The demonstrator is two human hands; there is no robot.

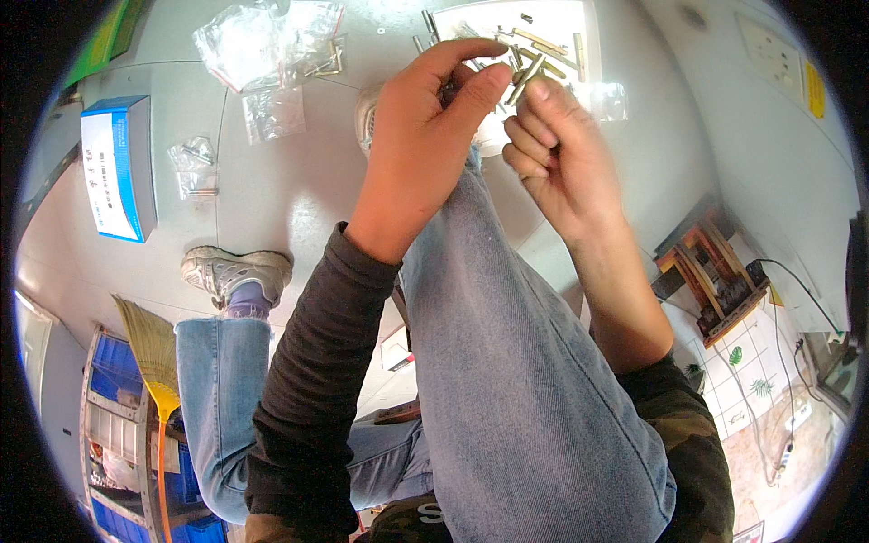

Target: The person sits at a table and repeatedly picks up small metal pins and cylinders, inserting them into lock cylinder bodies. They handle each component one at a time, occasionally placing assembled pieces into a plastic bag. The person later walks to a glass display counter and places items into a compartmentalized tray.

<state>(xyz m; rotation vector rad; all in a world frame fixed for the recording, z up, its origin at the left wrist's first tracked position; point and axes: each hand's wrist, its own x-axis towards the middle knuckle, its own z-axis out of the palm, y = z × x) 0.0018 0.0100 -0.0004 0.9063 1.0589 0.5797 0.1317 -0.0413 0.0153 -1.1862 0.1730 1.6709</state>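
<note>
A right hand [570,149] is pinching a slim, brass-coloured metal rod [527,80], its long axis slanting away rightward, over a white tray [491,136]; the left hand [421,131] is hovering just left, its grip unclear.

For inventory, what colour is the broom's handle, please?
The handle is orange in the head view.

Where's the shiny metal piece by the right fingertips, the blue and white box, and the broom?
Metal piece [527,80]: head view, its middle.
Blue and white box [108,172]: head view, its white face.
Broom [164,397]: head view, its yellow base.
</note>
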